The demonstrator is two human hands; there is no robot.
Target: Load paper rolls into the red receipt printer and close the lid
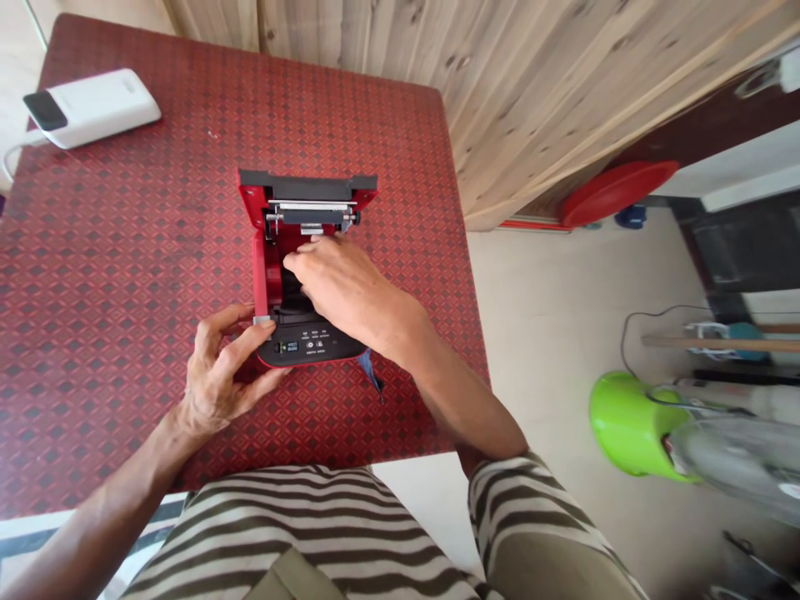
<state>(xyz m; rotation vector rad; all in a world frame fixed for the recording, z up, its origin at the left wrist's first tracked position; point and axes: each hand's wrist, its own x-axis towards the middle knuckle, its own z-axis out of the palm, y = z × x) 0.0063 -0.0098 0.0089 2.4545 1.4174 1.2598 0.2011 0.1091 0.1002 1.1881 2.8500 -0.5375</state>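
Observation:
A small red and black thermal printer (pixel 291 354) lies on the table with its lid (pixel 306 185) swung up and back. A roller and metal bar run across the raised lid. My left hand (pixel 218 367) grips the front left corner, thumb and fingers closed around the edge. Over the open bay (pixel 291 292) is my right hand (pixel 341 283), palm down, its fingers bent down into it. The fingertips are hidden, so I cannot see what they touch. A strip of blue material (pixel 370 372) sticks out at the printer's front right.
The table (pixel 125 275) has a red patterned cover and borders a wood-plank wall (pixel 375 37). A white power bank (pixel 100 108) with a cable lies at the far left. On the floor to the right are a green bucket (pixel 625 425) and a red basin (pixel 616 192).

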